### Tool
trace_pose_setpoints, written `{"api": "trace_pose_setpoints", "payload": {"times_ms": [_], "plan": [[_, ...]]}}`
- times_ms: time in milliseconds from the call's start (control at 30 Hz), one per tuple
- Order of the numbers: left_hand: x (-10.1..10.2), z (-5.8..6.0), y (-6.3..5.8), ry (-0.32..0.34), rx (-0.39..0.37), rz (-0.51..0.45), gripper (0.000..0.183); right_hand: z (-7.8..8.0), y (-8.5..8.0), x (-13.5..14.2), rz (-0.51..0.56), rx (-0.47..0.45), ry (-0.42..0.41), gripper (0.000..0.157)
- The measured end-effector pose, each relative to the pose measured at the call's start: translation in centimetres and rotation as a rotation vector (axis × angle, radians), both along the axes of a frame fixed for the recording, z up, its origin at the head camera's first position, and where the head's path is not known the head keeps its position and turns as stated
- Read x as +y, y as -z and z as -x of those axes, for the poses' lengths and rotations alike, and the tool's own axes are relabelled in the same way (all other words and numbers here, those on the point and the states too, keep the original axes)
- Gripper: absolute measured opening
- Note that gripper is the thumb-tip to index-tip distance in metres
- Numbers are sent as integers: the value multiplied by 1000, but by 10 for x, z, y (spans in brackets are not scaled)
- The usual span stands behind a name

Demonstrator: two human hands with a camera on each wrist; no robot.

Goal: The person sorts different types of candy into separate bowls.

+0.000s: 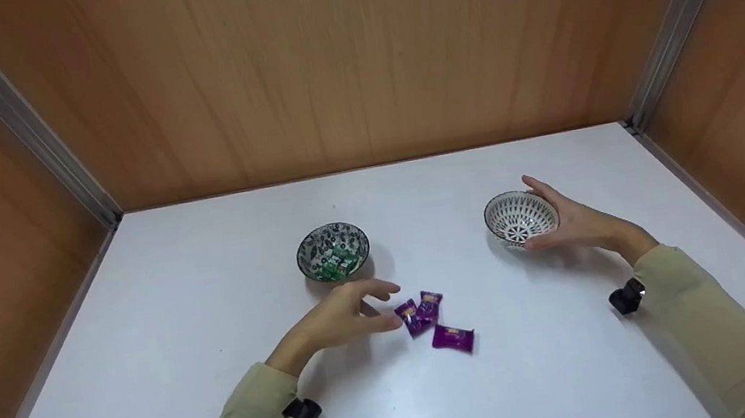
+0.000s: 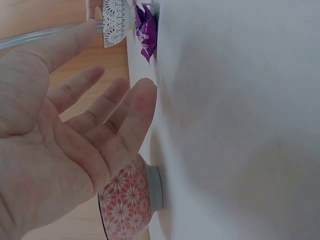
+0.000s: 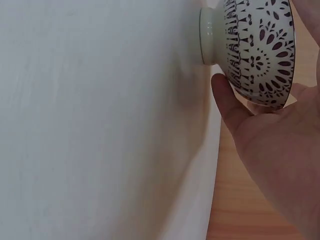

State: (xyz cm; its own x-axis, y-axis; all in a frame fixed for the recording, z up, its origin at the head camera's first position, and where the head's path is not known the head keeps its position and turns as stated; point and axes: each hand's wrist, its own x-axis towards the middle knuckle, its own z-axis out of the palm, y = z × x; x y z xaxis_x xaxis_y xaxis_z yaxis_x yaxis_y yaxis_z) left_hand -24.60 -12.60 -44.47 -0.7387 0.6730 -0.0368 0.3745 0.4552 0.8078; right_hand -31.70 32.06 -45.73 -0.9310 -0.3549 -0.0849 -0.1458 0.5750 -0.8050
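Observation:
My left hand (image 1: 333, 320) is above the table with thumb and fingers spread apart, holding nothing. Its fingertips are right beside two purple-wrapped candies (image 1: 411, 318) that overlap each other. A third purple candy (image 1: 453, 339) lies a little closer to me. With thumb and fingers around its side, my right hand (image 1: 578, 220) grips a small white bowl (image 1: 516, 207) with a dark pattern. In the right wrist view, the thumb (image 3: 231, 102) is against the wall of this bowl (image 3: 260, 55), near its foot. No contents show inside it.
Beyond my left hand stands a second bowl (image 1: 314, 243), dark-patterned inside and red-flowered outside (image 2: 129, 200), holding several green-wrapped candies (image 1: 339, 265). Wooden panels (image 1: 358, 58) with grey metal corner posts enclose the white table (image 1: 159, 297) at the back and sides.

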Motion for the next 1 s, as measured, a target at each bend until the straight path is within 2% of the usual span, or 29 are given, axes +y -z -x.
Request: {"api": "trace_pose_setpoints", "payload": {"times_ms": [167, 400, 633, 767, 1000], "plan": [[12, -1, 3, -20, -57, 49, 62, 0, 1, 2, -34, -34, 8, 119], [25, 3, 6, -30, -60, 132, 65, -2, 0, 3, -2, -82, 22, 114], [33, 1, 9, -55, -91, 154, 70, -4, 3, -1, 21, -120, 33, 110], [36, -1, 10, -75, -63, 184, 70, -3, 6, -2, 44, -138, 35, 108], [38, -2, 15, -51, 47, 182, 62, -7, 7, -3, 50, -140, 38, 109]]}}
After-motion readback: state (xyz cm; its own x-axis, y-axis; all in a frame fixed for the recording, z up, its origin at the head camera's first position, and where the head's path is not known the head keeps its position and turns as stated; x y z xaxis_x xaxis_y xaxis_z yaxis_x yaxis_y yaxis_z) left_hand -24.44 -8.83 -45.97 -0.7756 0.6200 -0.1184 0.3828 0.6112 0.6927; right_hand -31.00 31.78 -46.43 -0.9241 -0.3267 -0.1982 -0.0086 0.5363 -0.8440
